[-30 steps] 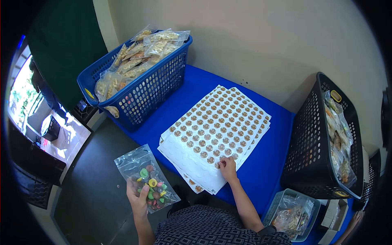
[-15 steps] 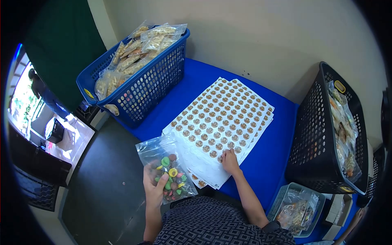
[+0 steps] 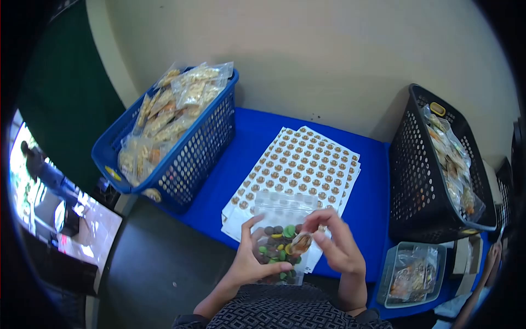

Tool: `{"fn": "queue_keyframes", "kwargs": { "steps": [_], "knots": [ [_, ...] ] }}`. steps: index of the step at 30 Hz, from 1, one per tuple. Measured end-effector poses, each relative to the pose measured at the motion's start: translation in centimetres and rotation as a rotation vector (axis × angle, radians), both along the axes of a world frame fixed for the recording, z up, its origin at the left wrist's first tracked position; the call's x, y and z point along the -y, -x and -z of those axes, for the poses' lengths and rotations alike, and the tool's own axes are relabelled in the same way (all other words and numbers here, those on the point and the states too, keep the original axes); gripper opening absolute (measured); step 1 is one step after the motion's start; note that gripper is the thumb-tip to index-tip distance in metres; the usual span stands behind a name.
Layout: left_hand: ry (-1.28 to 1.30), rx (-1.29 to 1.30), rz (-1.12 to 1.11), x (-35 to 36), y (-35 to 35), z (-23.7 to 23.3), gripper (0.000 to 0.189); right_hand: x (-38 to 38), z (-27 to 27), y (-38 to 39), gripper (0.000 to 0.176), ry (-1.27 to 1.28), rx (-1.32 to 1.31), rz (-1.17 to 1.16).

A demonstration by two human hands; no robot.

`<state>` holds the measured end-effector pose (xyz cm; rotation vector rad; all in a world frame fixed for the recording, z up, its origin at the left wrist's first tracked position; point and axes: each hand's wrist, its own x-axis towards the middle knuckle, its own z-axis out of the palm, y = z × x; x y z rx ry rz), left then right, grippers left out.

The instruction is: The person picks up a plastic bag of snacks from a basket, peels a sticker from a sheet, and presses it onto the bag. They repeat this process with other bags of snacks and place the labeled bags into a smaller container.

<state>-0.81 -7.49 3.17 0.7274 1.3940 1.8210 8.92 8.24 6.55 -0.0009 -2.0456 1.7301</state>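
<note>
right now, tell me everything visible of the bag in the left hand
The clear bag looks like thin plastic, its upper end showing sticker sheets behind. Green, brown and yellow pieces lie lower down. The left hand holds it, thumb across the front, top end away from the body. The right hand holds a brown sticker at its front; contact is unclear.

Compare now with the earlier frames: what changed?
The left hand carried the clear bag rightward, in front of the sticker sheets. The right hand left the sheets and came to the bag with a round sticker. Unchanged: blue basket, black basket, left hand's hold.
</note>
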Motion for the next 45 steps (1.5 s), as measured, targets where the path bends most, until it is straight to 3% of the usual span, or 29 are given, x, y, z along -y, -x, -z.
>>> {"fn": "queue_keyframes", "kwargs": {
  "steps": [1, 4, 14, 18, 23, 27, 29, 33, 38, 42, 45],
  "knots": [
    [0.052, -0.071, 0.037, 0.2, 0.7, -0.6, 0.099, 0.5, -1.1, 0.4, 0.027, -0.181, 0.047, -0.015],
    [0.061, -0.091, 0.103, 0.8, 3.0, -2.1, 0.099, 2.3, -2.1, 2.1, 0.033, -0.329, 0.062, -0.026],
    [0.024, -0.063, 0.256, 4.9, 11.0, -2.7, 0.088, 8.7, -2.0, 8.7, 0.047, -0.4, 0.107, 0.1],
    [0.039, -0.205, 0.239, 6.8, 13.3, -2.8, 0.079, 10.7, -2.3, 10.8, 0.048, -0.516, 0.128, 0.147],
    [0.053, -0.103, 0.265, 8.5, 15.1, -2.6, 0.073, 13.5, -2.3, 12.7, 0.048, -0.734, 0.127, 0.225],
    [0.041, -0.137, 0.204, 9.3, 16.1, -2.0, 0.072, 14.5, -0.4, 13.9, 0.048, -0.723, 0.045, 0.303],
    [0.011, -0.141, 0.186, 9.8, 16.5, -1.8, 0.072, 14.3, 0.7, 14.0, 0.046, -0.7, -0.226, 0.503],
    [-0.037, -0.169, 0.201, 10.6, 17.0, -2.7, 0.073, 15.2, 1.9, 14.1, 0.039, -0.848, -0.024, 0.31],
    [0.065, -0.349, 0.253, 10.6, 17.0, -1.9, 0.08, 14.7, 2.7, 14.9, 0.04, -0.916, 0.071, 0.54],
    [-0.07, -0.184, 0.209, 10.7, 17.6, -1.8, 0.077, 16.0, 3.8, 14.4, 0.042, -0.866, 0.045, 0.402],
    [0.029, -0.355, 0.302, 10.6, 17.1, -1.4, 0.079, 14.9, 3.8, 14.5, 0.043, -0.836, 0.068, 0.518]
  ]
}}
